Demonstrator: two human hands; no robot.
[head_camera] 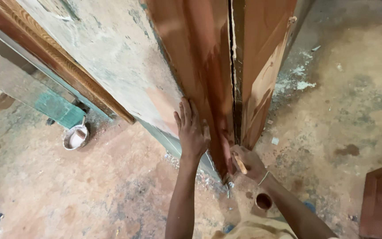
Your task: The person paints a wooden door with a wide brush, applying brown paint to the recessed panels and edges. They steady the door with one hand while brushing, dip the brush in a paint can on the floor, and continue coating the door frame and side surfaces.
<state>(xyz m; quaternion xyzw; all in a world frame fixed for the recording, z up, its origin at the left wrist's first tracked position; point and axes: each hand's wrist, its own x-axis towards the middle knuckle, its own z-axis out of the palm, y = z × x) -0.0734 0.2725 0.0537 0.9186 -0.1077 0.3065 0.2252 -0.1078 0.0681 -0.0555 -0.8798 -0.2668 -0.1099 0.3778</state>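
The left hand (192, 129) lies flat, fingers spread and holding nothing, against the glossy reddish-brown wooden door panel (200, 66) near its bottom edge. The right hand (246, 163) is closed around a light wooden brush handle (239, 163), held at the panel's lower corner, just beside the dark gap between two boards. A small round brown tin (263, 201) stands on the dusty concrete floor (89, 190) near the right wrist. A white paint bucket (76, 137) sits well apart, towards the floor's left edge.
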